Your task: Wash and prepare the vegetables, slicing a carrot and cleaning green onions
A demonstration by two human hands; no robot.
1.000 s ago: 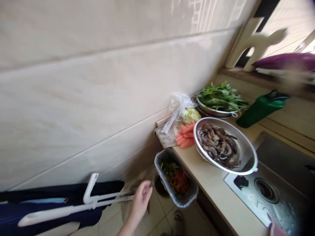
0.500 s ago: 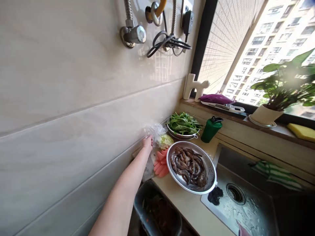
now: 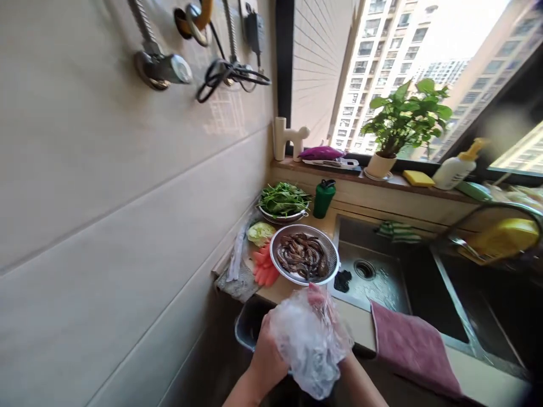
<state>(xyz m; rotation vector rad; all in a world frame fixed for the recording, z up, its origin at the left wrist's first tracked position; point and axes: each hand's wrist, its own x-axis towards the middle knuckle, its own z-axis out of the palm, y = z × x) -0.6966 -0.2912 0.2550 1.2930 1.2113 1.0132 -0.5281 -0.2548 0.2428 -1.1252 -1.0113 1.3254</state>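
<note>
A crumpled clear plastic bag (image 3: 303, 345) is bunched between my two hands, low in front of the counter and above a dark bin (image 3: 245, 328). My left hand (image 3: 268, 351) is closed on its left side. On the other side my right hand (image 3: 324, 305) grips it, its fingers partly showing through the film. Just beyond the bag, a metal colander (image 3: 335, 265) holds dark raw shrimp (image 3: 303, 254). Coral rubber gloves (image 3: 265, 267) lie left of the colander, with a piece of pale cabbage (image 3: 260, 233) behind them.
Leafy greens (image 3: 284, 199) fill a bowl in the corner, beside a green bottle (image 3: 324, 199). To the right is a steel sink (image 3: 388, 282) with a purple cloth (image 3: 413, 350) over its front edge. A potted plant (image 3: 382, 165) and a pump bottle (image 3: 456, 169) stand on the sill.
My left hand has brought the plastic bag from the wall side of the counter toward me, over the bin. My right hand has come into view and holds it too. The view has swung right.
</note>
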